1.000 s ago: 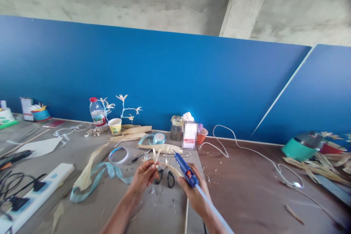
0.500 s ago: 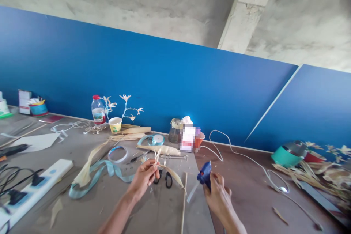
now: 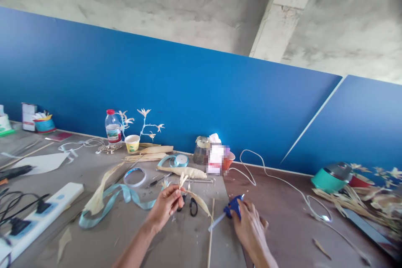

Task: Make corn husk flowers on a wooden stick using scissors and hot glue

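My left hand pinches a small flower made of pale dried husk strips, held just above the grey table. A longer husk leaf trails from it to the right. My right hand grips a blue hot glue gun low over the brown tabletop, its clear glue stick pointing left toward the husk. Black-handled scissors lie on the table between my hands.
A light blue ribbon, a tape ring, a ribbon spool, husk pieces, a water bottle, a yellow cup with a husk branch and a jar stand behind. A white power strip lies left; a white cable and teal bowl right.
My right hand has carried the glue gun away from the husk flower, to the right and down toward the table. My left hand keeps holding the flower in nearly the same place.
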`<state>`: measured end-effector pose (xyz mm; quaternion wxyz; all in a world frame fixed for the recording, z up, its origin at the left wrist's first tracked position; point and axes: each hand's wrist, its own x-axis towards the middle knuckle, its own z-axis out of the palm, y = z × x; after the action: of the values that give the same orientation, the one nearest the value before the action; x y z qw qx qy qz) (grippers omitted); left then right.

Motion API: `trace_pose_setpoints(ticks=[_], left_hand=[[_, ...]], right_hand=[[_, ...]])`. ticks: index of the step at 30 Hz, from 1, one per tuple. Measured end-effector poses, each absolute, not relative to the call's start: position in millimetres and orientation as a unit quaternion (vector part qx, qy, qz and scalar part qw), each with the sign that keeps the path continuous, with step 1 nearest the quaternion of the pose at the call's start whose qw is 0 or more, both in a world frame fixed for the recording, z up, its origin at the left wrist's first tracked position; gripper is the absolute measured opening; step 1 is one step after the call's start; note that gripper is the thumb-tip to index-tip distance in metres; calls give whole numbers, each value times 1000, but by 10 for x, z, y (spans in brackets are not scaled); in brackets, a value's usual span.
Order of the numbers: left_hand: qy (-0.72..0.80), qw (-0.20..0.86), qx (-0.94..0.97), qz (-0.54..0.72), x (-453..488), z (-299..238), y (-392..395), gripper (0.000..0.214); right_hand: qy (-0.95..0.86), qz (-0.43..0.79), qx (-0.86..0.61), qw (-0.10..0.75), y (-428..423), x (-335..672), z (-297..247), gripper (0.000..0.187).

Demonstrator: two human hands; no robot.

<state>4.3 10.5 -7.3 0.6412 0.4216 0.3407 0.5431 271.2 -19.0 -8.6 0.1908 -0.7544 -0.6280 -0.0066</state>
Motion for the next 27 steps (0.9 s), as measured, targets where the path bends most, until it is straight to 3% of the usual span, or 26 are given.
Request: trace_pose_setpoints(ticks=[2,6,10,17,27], left_hand=[[344,646,420,536,56,-76,108,32],[350,660,406,527,89,-69,100,32],[348,668,402,521,112,-54,84,32],[354,667,423,500,127,-109,104,31],[339,655,482,472,142,-170,105,30]], right_hand=[[-629,50,-723,282,-171,2559,24,34],[-686,276,-523,425,-119,2098,223,29],[-637,388,-476,465,-18,1635,263,24],[-532,477,-436,546,123,1369,91,16],[-450,633,-335,534,83,1355,40,20]])
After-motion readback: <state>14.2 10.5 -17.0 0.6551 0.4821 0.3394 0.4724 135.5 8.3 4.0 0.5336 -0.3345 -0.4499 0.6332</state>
